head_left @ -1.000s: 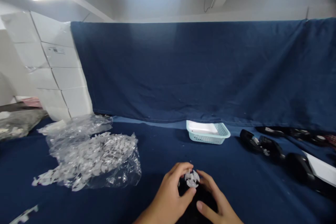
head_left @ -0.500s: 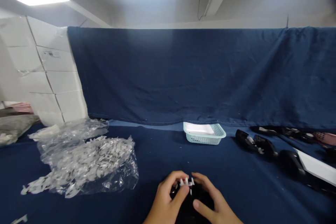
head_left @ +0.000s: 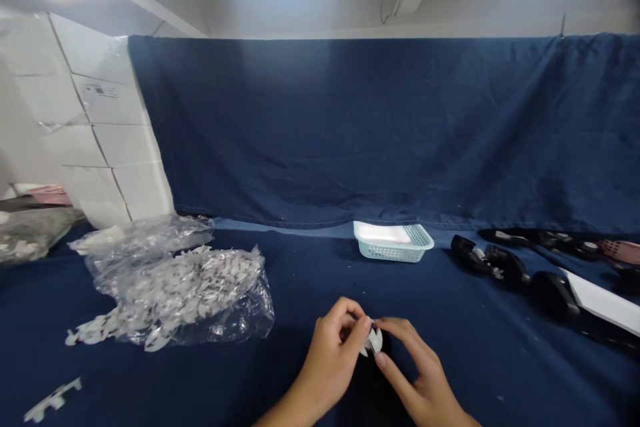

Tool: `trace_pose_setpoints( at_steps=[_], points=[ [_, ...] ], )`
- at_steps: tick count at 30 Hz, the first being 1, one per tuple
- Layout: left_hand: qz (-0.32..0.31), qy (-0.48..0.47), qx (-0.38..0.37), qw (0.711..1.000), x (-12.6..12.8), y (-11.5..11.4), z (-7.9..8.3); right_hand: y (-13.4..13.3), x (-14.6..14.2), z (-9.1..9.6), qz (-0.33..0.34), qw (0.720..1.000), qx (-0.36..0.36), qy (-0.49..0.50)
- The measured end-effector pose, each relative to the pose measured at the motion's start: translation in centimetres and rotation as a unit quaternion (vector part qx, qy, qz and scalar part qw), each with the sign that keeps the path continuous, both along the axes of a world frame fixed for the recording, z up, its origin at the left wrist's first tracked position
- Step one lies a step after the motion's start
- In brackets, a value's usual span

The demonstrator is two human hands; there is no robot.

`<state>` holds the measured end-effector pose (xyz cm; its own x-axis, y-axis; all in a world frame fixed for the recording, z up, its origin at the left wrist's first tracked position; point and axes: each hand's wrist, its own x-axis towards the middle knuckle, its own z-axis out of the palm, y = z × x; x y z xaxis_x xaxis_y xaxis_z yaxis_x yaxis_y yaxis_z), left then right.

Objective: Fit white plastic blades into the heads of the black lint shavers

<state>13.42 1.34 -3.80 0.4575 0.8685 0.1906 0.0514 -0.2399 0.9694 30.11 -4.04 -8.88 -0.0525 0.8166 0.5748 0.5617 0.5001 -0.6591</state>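
A small white plastic piece (head_left: 374, 340) with rounded, leaf-like lobes is held up at the lower middle of the view. My left hand (head_left: 336, 345) is closed, its thumb and index finger pinching the piece from the left. From the other side, the index finger and thumb of my right hand (head_left: 416, 368) grip the piece's right edge. Under both hands lies a black object (head_left: 373, 390), mostly hidden and too dark to make out. Part of the white piece is covered by my fingertips.
At left, a clear plastic bag (head_left: 247, 310) spills many white plastic pieces (head_left: 190, 287). A white toothed strip (head_left: 53, 401) lies front left. A light-blue basket (head_left: 395, 252) stands behind my hands. Black casings (head_left: 505, 265) and a white panel (head_left: 603, 300) are at right.
The white piece now shows its rounded lobes instead of upright prongs and sits higher above the black object. My hands have risen slightly, and my right fingers have closed on it.
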Motion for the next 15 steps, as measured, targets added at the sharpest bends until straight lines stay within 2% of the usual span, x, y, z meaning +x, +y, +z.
trace_pose_setpoints(
  at_steps=[6, 10, 13, 15],
  points=[
    [-0.002, -0.023, -0.024, 0.999, 0.5, 0.3, -0.6, -0.2, -0.1, 0.5, -0.011, 0.999, 0.033, -0.009],
    [0.001, -0.025, -0.041, 0.999, 0.6, 0.0, -1.0, -0.3, 0.0, 0.3, -0.032, 0.995, 0.084, -0.051],
    [0.017, -0.012, -0.023, 1.000, 0.6, -0.5, -0.8, -0.3, 0.1, 0.1, -0.045, 0.990, 0.114, -0.071],
    [0.028, 0.003, -0.001, 1.000, 0.4, -0.8, -0.5, -0.3, 0.3, 0.1, -0.047, 0.991, 0.108, -0.065]
  ],
)
